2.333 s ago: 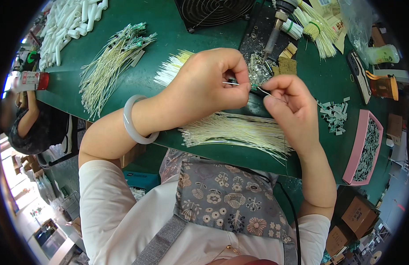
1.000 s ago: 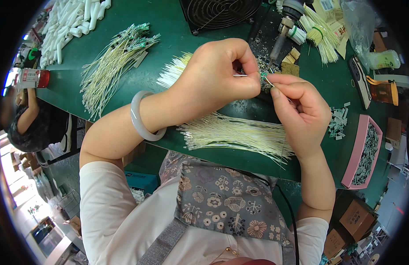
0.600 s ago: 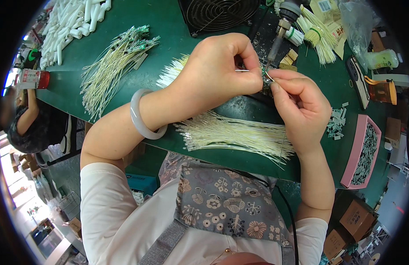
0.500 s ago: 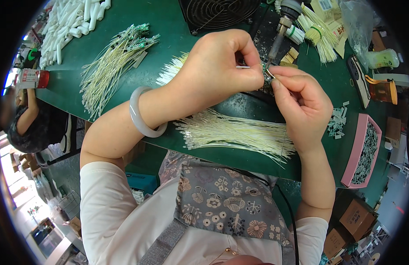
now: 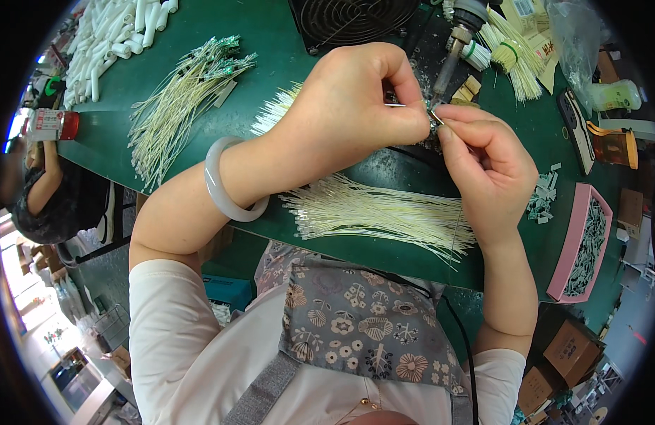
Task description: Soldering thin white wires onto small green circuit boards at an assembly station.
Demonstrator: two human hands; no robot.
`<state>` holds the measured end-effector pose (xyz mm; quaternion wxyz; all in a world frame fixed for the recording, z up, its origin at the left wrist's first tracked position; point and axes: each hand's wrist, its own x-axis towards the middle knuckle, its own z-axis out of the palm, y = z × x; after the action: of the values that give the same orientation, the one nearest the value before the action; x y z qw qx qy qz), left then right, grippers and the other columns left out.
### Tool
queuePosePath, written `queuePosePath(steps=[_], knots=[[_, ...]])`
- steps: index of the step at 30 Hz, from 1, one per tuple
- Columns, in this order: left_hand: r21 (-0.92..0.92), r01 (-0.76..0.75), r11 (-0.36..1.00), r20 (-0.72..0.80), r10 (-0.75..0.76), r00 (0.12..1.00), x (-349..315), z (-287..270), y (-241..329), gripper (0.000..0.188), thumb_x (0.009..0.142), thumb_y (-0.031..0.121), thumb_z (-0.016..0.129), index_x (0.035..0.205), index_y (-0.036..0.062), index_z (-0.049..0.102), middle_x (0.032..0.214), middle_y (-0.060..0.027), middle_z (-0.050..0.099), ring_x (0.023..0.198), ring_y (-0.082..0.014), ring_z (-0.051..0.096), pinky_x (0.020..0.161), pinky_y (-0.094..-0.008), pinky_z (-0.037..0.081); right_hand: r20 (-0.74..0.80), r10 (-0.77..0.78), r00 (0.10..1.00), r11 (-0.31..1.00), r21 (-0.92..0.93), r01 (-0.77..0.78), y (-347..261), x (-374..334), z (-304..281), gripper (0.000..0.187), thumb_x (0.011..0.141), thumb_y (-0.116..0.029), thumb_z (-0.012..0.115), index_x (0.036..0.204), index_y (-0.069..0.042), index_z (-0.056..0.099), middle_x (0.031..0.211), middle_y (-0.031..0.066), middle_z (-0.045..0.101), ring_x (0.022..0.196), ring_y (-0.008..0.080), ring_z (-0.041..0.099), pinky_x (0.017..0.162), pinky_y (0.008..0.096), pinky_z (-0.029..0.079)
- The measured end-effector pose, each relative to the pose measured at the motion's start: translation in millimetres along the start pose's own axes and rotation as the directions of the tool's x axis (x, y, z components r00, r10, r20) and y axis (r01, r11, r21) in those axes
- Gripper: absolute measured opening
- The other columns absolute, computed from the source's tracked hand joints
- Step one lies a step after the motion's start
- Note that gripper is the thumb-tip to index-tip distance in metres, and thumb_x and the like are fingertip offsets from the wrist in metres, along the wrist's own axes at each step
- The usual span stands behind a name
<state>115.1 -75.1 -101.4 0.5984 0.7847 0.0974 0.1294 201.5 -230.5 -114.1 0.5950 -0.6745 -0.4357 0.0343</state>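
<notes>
My left hand [image 5: 356,99] is closed in a pinch on a thin white wire [image 5: 395,105], a bit of which shows inside the finger loop. Close beside it, my right hand [image 5: 490,159] pinches a thin metal strip or tool [image 5: 438,119]; its exact kind is too small to make out. Both sets of fingertips nearly meet just below the tip of a soldering iron [image 5: 448,71] that points down from above. A tiny green part shows at the meeting point, mostly hidden by the fingers. Under my forearms lies a spread bundle of pale yellow-white wires [image 5: 377,212].
Wires with green ends [image 5: 172,106] lie left, near white tubes [image 5: 115,49]. A black fan [image 5: 352,21] stands at the back. On the right are small green-white pieces [image 5: 542,195], a pink tray [image 5: 557,283] and a phone [image 5: 575,131]. Another person's arm [image 5: 46,184] shows far left.
Both hands have shifted very slightly to the right, still pinching at the iron's tip. The bundles and other things on the table have stayed in place.
</notes>
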Motion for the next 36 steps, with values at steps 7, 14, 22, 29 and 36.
queuePosePath(steps=[7,14,22,29,36], knots=[[0.07,0.011,0.997,0.032,-0.013,0.999,-2.7,-0.5,-1.1,0.011,0.069,-0.002,0.063,0.071,-0.0008,0.052,0.08,-0.005,0.057,0.072,-0.0071,0.052,0.065,-0.0196,0.045,0.029,0.029,0.999,1.0,-0.008,-0.029,-0.8,-1.8,-3.1,0.004,0.072,0.004,0.066,0.074,0.001,0.063,0.084,0.0073,0.066,0.057,0.0023,0.049,0.047,0.0157,0.038],[0.052,0.001,0.999,0.012,-0.002,1.0,-1.4,-0.4,0.3,0.011,0.069,-0.002,0.063,0.07,-0.0008,0.052,0.079,-0.0053,0.057,0.072,-0.0069,0.052,0.065,-0.0194,0.045,0.027,0.012,1.0,0.997,-0.073,-0.01,-0.8,-0.9,-2.2,0.004,0.072,0.003,0.067,0.074,0.001,0.063,0.084,0.0073,0.066,0.057,0.0027,0.049,0.047,0.016,0.037],[0.027,0.014,1.0,-0.004,-0.014,1.0,-2.6,-2.0,3.5,0.011,0.069,-0.001,0.063,0.071,-0.0003,0.052,0.079,-0.0046,0.057,0.071,-0.0062,0.052,0.064,-0.0191,0.044,0.02,-0.014,1.0,0.996,-0.09,0.015,-5.2,1.1,-0.3,0.004,0.072,0.003,0.067,0.075,0.001,0.064,0.085,0.0075,0.066,0.057,0.0032,0.05,0.047,0.0162,0.039],[0.004,0.036,0.999,-0.002,-0.036,0.999,-0.9,-0.8,3.8,0.011,0.069,-0.002,0.063,0.071,-0.0002,0.052,0.079,-0.0044,0.057,0.071,-0.0063,0.051,0.064,-0.0191,0.044,0.014,-0.033,0.999,0.996,-0.087,0.034,-2.6,1.6,-0.9,0.004,0.072,0.003,0.067,0.075,0.001,0.064,0.086,0.008,0.066,0.058,0.0032,0.051,0.048,0.0159,0.04],[0.053,0.028,0.998,0.026,-0.03,0.999,-2.8,-1.3,5.5,0.011,0.069,-0.002,0.063,0.07,-0.0004,0.052,0.079,-0.0048,0.058,0.071,-0.0062,0.052,0.064,-0.0192,0.044,0.013,-0.015,1.0,0.997,-0.073,0.016,-4.5,2.2,-3.4,0.004,0.074,0.004,0.066,0.076,0.001,0.063,0.086,0.0078,0.065,0.058,0.0024,0.05,0.048,0.0152,0.039]])
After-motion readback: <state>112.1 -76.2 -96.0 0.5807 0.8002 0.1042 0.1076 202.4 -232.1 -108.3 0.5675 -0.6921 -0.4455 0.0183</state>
